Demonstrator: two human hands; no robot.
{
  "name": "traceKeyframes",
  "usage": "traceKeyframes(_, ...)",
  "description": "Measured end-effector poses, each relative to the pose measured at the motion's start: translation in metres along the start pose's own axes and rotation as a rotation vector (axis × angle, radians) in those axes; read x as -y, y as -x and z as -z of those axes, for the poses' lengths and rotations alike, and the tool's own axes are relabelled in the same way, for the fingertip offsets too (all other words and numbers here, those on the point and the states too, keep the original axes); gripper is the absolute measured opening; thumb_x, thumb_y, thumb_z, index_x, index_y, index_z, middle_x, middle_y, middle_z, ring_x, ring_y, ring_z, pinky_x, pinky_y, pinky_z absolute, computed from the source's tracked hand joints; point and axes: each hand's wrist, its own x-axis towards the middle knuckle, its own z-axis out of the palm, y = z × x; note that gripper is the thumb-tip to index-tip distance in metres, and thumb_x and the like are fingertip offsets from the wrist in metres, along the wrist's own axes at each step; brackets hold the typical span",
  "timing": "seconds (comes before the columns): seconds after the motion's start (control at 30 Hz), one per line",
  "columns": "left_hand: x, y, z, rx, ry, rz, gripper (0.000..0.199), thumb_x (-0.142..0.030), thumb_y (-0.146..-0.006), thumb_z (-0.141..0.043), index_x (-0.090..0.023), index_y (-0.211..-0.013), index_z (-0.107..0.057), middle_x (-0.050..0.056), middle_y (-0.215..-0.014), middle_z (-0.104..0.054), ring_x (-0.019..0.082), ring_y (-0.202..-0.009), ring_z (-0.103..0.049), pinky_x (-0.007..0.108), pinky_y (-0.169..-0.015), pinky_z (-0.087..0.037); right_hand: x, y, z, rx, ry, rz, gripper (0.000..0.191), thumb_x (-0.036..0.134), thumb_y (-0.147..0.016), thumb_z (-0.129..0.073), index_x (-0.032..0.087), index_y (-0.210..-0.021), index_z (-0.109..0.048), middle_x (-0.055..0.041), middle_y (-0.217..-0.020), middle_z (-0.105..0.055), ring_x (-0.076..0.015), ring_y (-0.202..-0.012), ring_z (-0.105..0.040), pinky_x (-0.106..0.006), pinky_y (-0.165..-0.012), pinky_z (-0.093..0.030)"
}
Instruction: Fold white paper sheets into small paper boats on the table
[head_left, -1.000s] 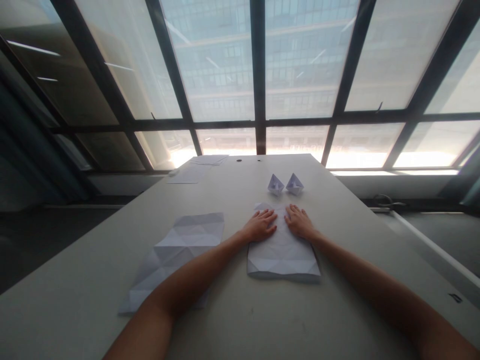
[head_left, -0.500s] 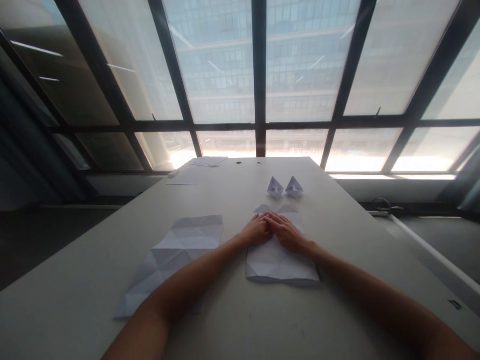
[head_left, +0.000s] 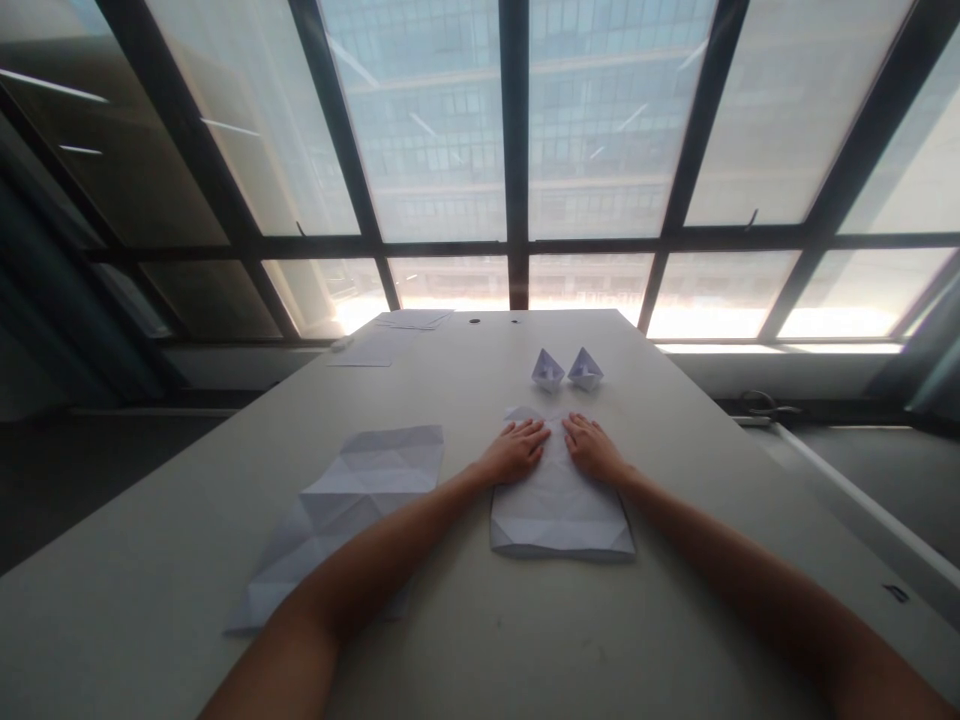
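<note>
A creased white paper (head_left: 561,520) lies on the white table in front of me, its near edge slightly raised. My left hand (head_left: 516,452) rests flat on its upper left part, fingers stretched out. On the upper right part lies my right hand (head_left: 591,448), also flat with its fingers extended. The hands are apart, with a strip of paper showing between them. Under my left forearm, a larger creased sheet (head_left: 360,485) is spread out, partly hidden. Two folded paper boats (head_left: 548,370) (head_left: 585,370) stand side by side just beyond the hands.
Flat white sheets (head_left: 415,319) lie at the far left of the table (head_left: 465,390), with another sheet (head_left: 361,357) nearer. A small dark mark (head_left: 895,593) is near the right edge. Large windows rise behind; curtains hang at both sides.
My hands, which met over the middle of the paper, have moved apart to its left and right sides. The paper between them now shows. The view has shifted slightly.
</note>
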Motion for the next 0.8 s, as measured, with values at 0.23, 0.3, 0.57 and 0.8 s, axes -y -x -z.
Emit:
traceKeyframes(0.23,0.001,-0.001,-0.002,0.008,0.003,0.004,0.048,-0.032,-0.102,-0.035,-0.023,-0.149,-0.041,0.008,-0.158,-0.034,0.025,-0.146,-0.031,0.048,-0.12,-0.024,0.002,0.0,0.004,0.011,0.013,-0.029,0.05,0.025,-0.098,-0.039,0.008,-0.143,-0.049,-0.0188,-0.153,-0.042,-0.0272,-0.143,-0.035,-0.043,-0.118,-0.023)
traceKeyframes(0.3,0.001,-0.001,-0.002,0.009,0.004,0.0,0.049,-0.031,-0.101,-0.036,-0.023,-0.149,-0.041,0.008,-0.158,-0.035,0.025,-0.146,-0.031,0.048,-0.12,-0.024,0.003,0.001,0.005,0.006,0.016,-0.022,0.049,0.025,-0.098,-0.039,0.008,-0.142,-0.05,-0.0193,-0.152,-0.042,-0.0281,-0.143,-0.036,-0.044,-0.118,-0.024)
traceKeyframes(0.57,0.003,-0.002,-0.006,-0.006,0.043,0.008,0.052,-0.033,-0.102,-0.037,-0.026,-0.153,-0.034,0.006,-0.158,-0.035,0.025,-0.146,-0.031,0.048,-0.12,-0.023,0.013,0.008,0.002,0.059,-0.07,0.228,0.057,0.036,-0.099,-0.041,0.009,-0.149,-0.041,-0.0176,-0.156,-0.037,-0.0261,-0.146,-0.031,-0.045,-0.12,-0.021)
traceKeyframes(0.8,0.004,-0.003,-0.006,-0.01,0.028,-0.001,0.051,-0.031,-0.101,-0.036,-0.024,-0.152,-0.036,0.007,-0.157,-0.037,0.024,-0.146,-0.032,0.046,-0.12,-0.023,0.009,0.004,0.001,0.045,-0.054,0.143,0.054,0.034,-0.099,-0.039,0.011,-0.148,-0.043,-0.0164,-0.155,-0.039,-0.0257,-0.145,-0.032,-0.045,-0.12,-0.021)
